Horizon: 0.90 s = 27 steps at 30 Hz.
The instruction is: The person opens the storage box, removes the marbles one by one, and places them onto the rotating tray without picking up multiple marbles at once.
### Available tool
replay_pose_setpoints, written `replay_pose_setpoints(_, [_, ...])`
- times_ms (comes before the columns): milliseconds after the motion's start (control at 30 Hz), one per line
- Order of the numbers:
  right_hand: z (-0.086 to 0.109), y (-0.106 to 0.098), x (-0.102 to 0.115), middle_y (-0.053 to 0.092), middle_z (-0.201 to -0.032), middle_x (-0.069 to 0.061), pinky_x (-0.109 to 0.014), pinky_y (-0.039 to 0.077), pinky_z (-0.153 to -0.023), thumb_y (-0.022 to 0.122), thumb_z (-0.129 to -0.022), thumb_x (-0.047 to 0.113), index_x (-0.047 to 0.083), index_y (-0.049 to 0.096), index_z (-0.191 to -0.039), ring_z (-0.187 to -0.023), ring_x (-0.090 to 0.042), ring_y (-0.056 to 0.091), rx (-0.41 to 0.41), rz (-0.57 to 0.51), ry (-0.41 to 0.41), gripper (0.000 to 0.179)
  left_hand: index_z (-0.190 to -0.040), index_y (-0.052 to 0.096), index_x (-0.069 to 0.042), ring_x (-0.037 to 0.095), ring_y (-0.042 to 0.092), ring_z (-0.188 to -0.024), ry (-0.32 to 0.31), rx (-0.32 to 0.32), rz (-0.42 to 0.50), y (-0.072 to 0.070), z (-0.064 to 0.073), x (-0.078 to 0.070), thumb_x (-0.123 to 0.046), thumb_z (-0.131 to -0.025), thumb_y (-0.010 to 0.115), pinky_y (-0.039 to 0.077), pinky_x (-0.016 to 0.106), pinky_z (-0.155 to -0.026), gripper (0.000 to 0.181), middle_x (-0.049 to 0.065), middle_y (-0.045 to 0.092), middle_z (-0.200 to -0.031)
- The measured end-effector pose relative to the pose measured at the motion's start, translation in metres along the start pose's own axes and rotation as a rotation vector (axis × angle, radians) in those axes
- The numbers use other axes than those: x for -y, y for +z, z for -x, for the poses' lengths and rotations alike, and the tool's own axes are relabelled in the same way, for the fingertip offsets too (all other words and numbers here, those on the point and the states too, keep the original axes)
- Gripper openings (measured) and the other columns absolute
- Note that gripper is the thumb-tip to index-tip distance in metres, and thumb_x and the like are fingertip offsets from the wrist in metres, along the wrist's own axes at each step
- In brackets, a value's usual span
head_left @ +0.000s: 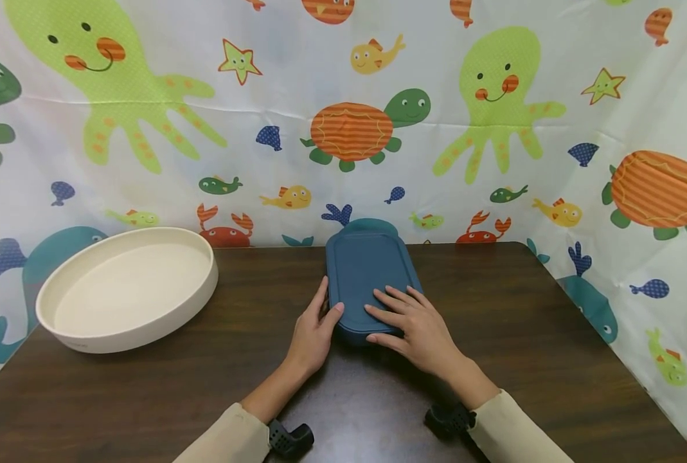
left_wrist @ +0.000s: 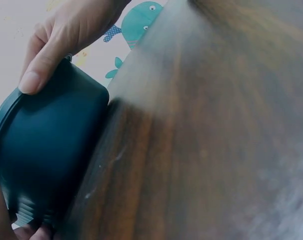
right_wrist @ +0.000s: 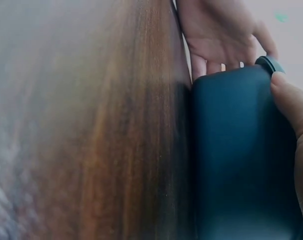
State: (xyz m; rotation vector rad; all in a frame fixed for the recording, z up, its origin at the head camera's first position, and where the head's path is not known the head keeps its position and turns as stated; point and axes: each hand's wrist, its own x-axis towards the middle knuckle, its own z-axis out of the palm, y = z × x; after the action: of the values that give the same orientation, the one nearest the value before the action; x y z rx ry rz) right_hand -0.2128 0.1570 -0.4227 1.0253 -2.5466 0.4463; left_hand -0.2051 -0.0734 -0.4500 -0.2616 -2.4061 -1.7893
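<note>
A dark blue lidded container with rounded corners stands on the table, its lid on. My left hand grips its left side, the thumb over the lid's edge and the fingers along the wall. On the near right part of the lid rests my right hand, fingers straight and spread, the thumb at the near edge. The left wrist view shows the container's near wall and the right hand above it. In the right wrist view, fingers of the left hand lie against the container's side. Whatever is inside is hidden.
A round cream tray with a raised rim lies at the left of the dark wooden table. Behind and to the right hangs a white cloth printed with sea animals. Each wrist carries a black camera.
</note>
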Motion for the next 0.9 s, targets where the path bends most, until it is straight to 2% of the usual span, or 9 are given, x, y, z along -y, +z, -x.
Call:
replay_pose_setpoints(400, [-0.001, 0.001, 0.003, 0.062, -0.144, -0.004, -0.052, 0.04, -0.116, 0.069, -0.088, 0.047, 0.025, 0.068, -0.133, -0.14, -0.026, 0.053, -0.08, -0.018, -0.046, 0.05, -0.163, 0.016, -0.017, 0.024, 0.041, -0.148, -0.005, 0.009, -0.054, -0.003, -0.002, 0.001, -0.038, -0.106, 0.046, 0.038, 0.048, -0.118, 0.068, 0.009, 0.029, -0.166])
replay_pose_setpoints(633, [-0.005, -0.002, 0.008, 0.067, -0.137, -0.001, -0.053, 0.038, -0.117, 0.076, -0.085, 0.036, 0.023, 0.075, -0.123, -0.138, -0.026, 0.056, -0.092, -0.192, -0.015, 0.04, -0.163, 0.015, -0.015, 0.026, 0.044, -0.146, -0.008, 0.015, -0.063, -0.004, -0.003, -0.001, -0.039, -0.106, 0.045, 0.039, 0.049, -0.117, 0.069, 0.01, 0.029, -0.166])
replay_pose_setpoints(900, [-0.005, -0.002, 0.011, 0.069, -0.132, 0.003, -0.052, 0.038, -0.117, 0.077, -0.085, 0.032, 0.022, 0.077, -0.12, -0.137, -0.024, 0.057, -0.079, -0.254, 0.032, 0.036, -0.164, 0.015, -0.02, 0.027, 0.044, -0.145, -0.018, 0.018, -0.081, -0.004, -0.004, 0.0, -0.04, -0.106, 0.045, 0.039, 0.051, -0.117, 0.068, 0.009, 0.028, -0.166])
